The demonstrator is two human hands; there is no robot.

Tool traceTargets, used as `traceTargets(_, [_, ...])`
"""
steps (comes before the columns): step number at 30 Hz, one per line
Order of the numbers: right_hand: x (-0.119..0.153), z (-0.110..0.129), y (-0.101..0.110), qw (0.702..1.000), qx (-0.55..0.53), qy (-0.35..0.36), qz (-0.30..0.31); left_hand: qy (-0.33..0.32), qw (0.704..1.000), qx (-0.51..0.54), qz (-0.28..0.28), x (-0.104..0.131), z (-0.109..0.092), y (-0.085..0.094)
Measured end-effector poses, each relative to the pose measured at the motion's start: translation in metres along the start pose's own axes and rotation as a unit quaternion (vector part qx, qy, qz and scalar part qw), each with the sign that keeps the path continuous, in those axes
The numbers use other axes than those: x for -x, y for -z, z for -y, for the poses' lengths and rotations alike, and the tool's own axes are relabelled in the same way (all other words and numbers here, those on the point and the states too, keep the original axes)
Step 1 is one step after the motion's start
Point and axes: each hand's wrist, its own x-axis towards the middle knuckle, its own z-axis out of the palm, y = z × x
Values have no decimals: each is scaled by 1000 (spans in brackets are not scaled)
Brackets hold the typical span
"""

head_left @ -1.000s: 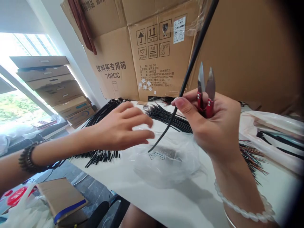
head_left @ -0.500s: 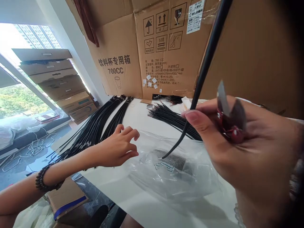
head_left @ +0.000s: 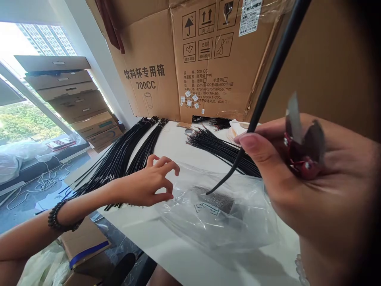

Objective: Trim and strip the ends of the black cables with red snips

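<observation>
Cord (head_left: 264, 95): pinched by the right hand (head_left: 315, 194) above the right side of the table (head_left: 190, 266); its lower end bends left over the bag (head_left: 214, 234), its upper end runs out of sight. Whether the tip touches the bag, I can't tell.
Pinch: thumb tip against the cord, low down, probably to steady it while leaving the tip free.
Snips (head_left: 315, 143): tucked in the same palm, blades up and apart, kept handy there, I'd guess, without tying up the thumb.
Right wrist: raised at the near right, palm turned left.
Left hand (head_left: 149, 182): holding nothing, fingers crooked and spread, thumb well apart, just left of the bag; the forearm reaches in from the near left.
Bag: lying on the table, something dark (head_left: 224, 198) inside.
Left bundles (head_left: 122, 155): two bunches laid lengthwise, perhaps to keep the strands straight.
Right bundle (head_left: 220, 149): beyond the bag, partly behind the cord.
Carton (head_left: 151, 51): standing along the far side, perhaps as a screen.
</observation>
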Motion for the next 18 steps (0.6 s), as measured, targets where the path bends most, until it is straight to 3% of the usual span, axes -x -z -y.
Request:
traceTargets(3, [0,0,0,1000,8,-2,5,-10,1000,-18,-21,-2,1,1])
traceTargets(7, [0,0,0,1000,8,12,-8,-35,994,-53,-91,-10,5,-1])
traceTargets(13, [1,-3,-4,999,3,20,-28,-98,958,-157,-219,-44,-2,-5])
traceTargets(18, [2,-12,-10,997,8,0,-77,-118,946,-198,-228,-52,-9,-4])
